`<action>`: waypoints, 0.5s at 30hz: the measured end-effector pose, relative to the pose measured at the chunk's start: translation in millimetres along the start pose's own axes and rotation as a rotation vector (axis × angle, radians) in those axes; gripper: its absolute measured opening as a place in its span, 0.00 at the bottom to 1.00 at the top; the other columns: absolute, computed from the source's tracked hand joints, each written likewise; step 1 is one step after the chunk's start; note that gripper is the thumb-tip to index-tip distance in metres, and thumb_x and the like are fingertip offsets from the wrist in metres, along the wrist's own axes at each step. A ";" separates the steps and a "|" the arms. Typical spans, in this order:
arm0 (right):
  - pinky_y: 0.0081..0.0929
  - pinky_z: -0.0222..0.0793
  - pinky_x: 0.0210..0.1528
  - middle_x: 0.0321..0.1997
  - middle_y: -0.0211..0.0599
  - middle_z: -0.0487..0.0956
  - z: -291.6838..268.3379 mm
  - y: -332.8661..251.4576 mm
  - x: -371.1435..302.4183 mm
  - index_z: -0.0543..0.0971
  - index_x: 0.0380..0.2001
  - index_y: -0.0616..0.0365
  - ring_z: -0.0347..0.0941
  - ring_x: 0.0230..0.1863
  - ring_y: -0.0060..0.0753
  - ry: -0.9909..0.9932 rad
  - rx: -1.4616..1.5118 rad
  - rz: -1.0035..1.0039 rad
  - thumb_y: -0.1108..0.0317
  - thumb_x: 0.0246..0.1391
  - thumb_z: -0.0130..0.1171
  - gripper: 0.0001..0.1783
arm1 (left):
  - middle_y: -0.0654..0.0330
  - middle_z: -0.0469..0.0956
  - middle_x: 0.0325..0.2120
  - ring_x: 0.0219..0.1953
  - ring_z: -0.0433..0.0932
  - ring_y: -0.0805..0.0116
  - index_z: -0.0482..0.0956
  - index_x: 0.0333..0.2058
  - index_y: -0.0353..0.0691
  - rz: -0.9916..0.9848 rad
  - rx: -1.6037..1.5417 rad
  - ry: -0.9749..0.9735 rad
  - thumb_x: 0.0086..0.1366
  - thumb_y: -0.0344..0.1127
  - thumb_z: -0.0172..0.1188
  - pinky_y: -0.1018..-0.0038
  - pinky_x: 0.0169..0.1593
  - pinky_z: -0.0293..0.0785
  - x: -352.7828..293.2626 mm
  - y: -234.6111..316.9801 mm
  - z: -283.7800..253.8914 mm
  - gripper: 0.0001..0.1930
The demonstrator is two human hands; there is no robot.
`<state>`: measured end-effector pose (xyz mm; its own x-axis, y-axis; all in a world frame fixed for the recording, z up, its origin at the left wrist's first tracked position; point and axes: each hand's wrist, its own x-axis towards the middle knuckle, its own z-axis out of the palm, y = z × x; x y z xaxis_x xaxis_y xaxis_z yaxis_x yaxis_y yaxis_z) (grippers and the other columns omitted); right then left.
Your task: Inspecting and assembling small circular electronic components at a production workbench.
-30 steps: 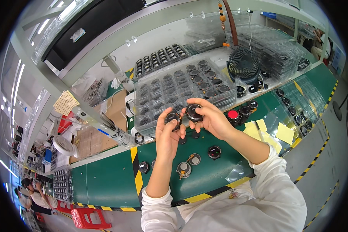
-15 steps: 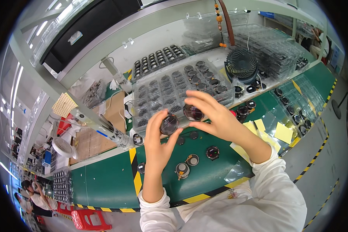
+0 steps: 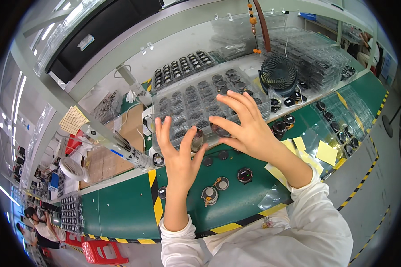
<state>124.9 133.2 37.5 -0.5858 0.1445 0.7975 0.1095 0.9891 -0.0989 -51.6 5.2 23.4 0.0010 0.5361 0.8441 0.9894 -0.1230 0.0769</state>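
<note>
Between the thumb and index finger of my left hand [image 3: 178, 162] a round dark watch screen [image 3: 198, 141] is held on edge, the other fingers spread upward. A second round dark watch screen [image 3: 219, 130] is pinched in my right hand [image 3: 250, 133], tilted and partly hidden by the fingers. Both are raised in front of a clear plastic tray [image 3: 167, 141] with round parts in its pockets. Below my hands on the green mat [image 3: 124, 207] lie a round watch part with an orange flex tab [image 3: 210, 196], a similar part [image 3: 221, 183] touching it, and a black watch case [image 3: 244, 175].
A black fan [image 3: 278, 74] stands behind, right of the tray. Stacked clear trays [image 3: 307, 53] fill the back right. Yellow sticky notes [image 3: 327, 153] and a clear tray of watch parts [image 3: 343, 122] lie at right. A post [image 3: 104, 138] rises at left. Striped tape marks the table edge.
My left hand has turned its watch screen from facing me to nearly edge-on, and its fingers have spread. The right hand's screen has tilted flatter, its fingers lifting.
</note>
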 end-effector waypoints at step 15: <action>0.50 0.57 0.67 0.67 0.49 0.61 -1.2 -2.1 1.4 0.76 0.53 0.49 0.53 0.70 0.57 0.044 0.161 -0.008 0.69 0.37 0.73 0.34 | 0.49 0.65 0.55 0.57 0.68 0.46 0.74 0.52 0.42 -0.103 -0.096 0.014 0.45 0.29 0.76 0.55 0.61 0.65 -7.2 4.2 -3.4 0.32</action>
<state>124.8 131.3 39.6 -0.5499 0.1387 0.8236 -0.0271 0.9826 -0.1836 -47.9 -2.1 19.5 -0.1022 0.5383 0.8365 0.9657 -0.1480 0.2132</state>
